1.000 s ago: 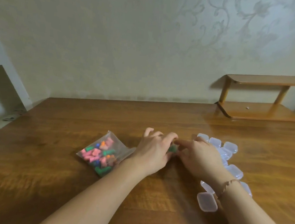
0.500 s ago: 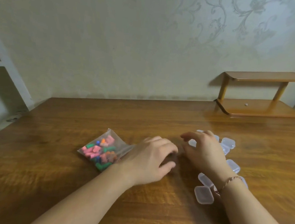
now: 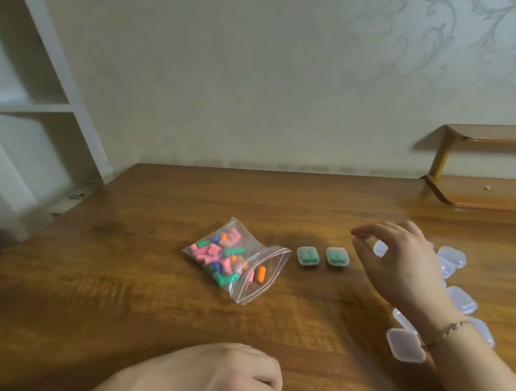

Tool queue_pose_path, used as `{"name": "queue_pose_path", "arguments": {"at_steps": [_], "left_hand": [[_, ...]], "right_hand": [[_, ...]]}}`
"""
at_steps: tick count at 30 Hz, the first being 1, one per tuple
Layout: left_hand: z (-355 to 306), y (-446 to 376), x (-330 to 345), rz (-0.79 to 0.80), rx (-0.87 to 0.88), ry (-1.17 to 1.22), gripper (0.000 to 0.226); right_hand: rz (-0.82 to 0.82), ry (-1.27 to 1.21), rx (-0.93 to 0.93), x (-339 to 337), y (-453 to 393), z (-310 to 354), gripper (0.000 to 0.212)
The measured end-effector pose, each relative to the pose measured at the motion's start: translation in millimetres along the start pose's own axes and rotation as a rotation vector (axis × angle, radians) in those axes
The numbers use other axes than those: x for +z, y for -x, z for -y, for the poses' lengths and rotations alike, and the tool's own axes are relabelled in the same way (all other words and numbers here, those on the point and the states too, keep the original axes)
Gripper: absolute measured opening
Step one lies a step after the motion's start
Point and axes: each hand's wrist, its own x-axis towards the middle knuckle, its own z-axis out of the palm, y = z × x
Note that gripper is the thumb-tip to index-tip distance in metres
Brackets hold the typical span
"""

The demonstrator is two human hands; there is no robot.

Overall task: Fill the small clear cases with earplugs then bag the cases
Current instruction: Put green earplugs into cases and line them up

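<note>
Two small clear cases (image 3: 308,255) (image 3: 337,257) sat side by side mid-desk, each with a pair of green earplugs inside, lids apparently down but too blurry to swear they'd clicked shut. Just left of them lay the zip bag (image 3: 235,260), mouth gaping toward the cases, stuffed with pink, green, orange and blue earplugs, one orange earplug (image 3: 260,274) parked right at the opening. Off to the right, the pile of empty cases (image 3: 405,344) spread from the near edge back to the far right, partly hidden behind the wrist.

Right hand (image 3: 399,262) hovered over the far end of that pile, fingers loosely spread, thumb and forefinger a little apart, gripping nothing. Left hand (image 3: 224,374) down at the near edge, fingers curled under. Couldn't tell whether anything was tucked in there, since the frame cut it off.

Probably only just started, with two filled and a heap to go.

Stuff that could've gone sideways from here:
- Forearm lying right over the empties, so a careless sweep could've knocked them off the desk (image 3: 118,307).
- Open bag mouth, so a nudge could've sent that orange plug rolling out.
- Half-latched lids popping open at bagging time.
- Slippery little cases, easy to grab two at once.
</note>
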Motion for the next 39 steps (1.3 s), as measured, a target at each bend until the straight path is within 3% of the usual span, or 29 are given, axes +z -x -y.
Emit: {"name": "queue_pose_path", "arguments": {"at_steps": [1, 4, 7, 9, 13, 18, 24, 28, 31, 35, 39], "left_hand": [[-0.5, 2.8, 0.0, 0.011, -0.017, -0.027, 0.013], [64.8, -64.1, -101.1, -0.026, -0.135, 0.09, 0.018], [73.7, -102.3, -141.2, -0.307, -0.437, -0.113, 0.013], [86.2, -112.6, -143.4, -0.29, -0.573, -0.156, 0.011], [102.5, -127.7, -142.5, -0.146, -0.673, -0.35, 0.02], [103.7, -129.7, -130.4, -0.118, -0.655, -0.449, 0.027], [102.9, -123.0, -131.0, -0.19, -0.627, -0.359, 0.033], [108.5, -108.0, -133.4, -0.471, -0.573, -0.01, 0.022], [135.9, -95.0, -137.8, -0.645, -0.687, 0.119, 0.012], [170.8, -78.6, -143.5, -0.481, -0.965, 0.106, 0.019], [184.1, -73.5, -142.3, -0.45, -1.056, 0.212, 0.022]], "right_hand": [[0.008, -0.006, -0.001, 0.6, 0.5, 0.5, 0.015], [0.007, -0.013, -0.006, 3.1, 1.3, 1.1, 0.013], [0.002, -0.016, -0.027, 4.0, 2.0, 0.9, 0.012], [0.007, -0.024, -0.032, 4.6, 2.3, 0.4, 0.012], [-0.009, -0.031, -0.037, 6.4, 2.1, -1.3, 0.01], [-0.003, -0.031, -0.05, 7.0, 2.2, -1.8, 0.01], [0.022, -0.046, -0.086, 5.8, 4.0, 3.3, 0.011], [0.071, -0.09, -0.15, 2.2, 9.0, 14.6, 0.013], [0.137, -0.105, -0.245, 3.5, 15.4, 33.2, 0.012], [0.22, -0.068, -0.356, 14.4, 20.7, 60.8, 0.006], [0.289, -0.001, -0.367, 31.2, 16.1, 74.4, 0.027]]}}
